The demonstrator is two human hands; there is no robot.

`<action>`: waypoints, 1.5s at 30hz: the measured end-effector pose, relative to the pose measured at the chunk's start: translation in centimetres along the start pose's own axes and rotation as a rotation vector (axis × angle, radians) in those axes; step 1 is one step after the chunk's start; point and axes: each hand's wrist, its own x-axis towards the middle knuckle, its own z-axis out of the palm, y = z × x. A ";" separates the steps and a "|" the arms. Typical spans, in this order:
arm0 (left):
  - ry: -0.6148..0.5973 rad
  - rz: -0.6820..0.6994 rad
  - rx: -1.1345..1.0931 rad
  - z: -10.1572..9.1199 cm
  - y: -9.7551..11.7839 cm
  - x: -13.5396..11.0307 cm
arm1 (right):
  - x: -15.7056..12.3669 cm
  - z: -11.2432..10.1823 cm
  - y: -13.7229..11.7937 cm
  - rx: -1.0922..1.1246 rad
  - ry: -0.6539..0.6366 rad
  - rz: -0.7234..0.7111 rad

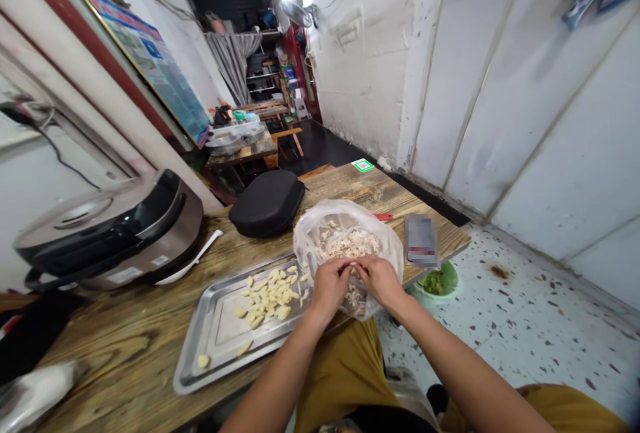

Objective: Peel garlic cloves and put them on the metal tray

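Note:
My left hand (332,284) and my right hand (379,278) meet at the fingertips, both pinched on a small pale garlic clove (353,264) that the fingers mostly cover. Below them a clear plastic bag (310,230) lies open on the table, filled with papery garlic skins (350,241). To the left, a metal tray (200,326) carries many peeled garlic cloves (270,296), heaped toward its right side. A couple of cloves lie apart near the tray's front edge. The bag's left side overlaps the tray's right end.
On the wooden table (120,340) stand a rice cooker (115,233), a white spoon (193,258) and a black case (267,203). Right of the bag lie a phone (421,241) and a red-handled tool (383,217). A green basin (450,280) with leaves sits lower, beyond the table edge.

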 end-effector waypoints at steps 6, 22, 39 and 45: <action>-0.048 -0.254 -0.277 0.3 -0.5 0.1 | 0.0 -0.6 0.5 -0.041 0.045 0.151; 0.003 -0.443 -0.705 0.0 0.7 -0.4 | -0.5 1.2 0.4 0.263 0.247 -0.043; -0.051 -0.634 -0.880 -1.2 2.0 -1.0 | -1.7 1.3 1.3 -0.035 0.426 -0.446; 0.043 -0.566 -0.787 -0.3 1.8 -0.9 | -1.8 0.9 0.6 -0.197 0.387 -0.486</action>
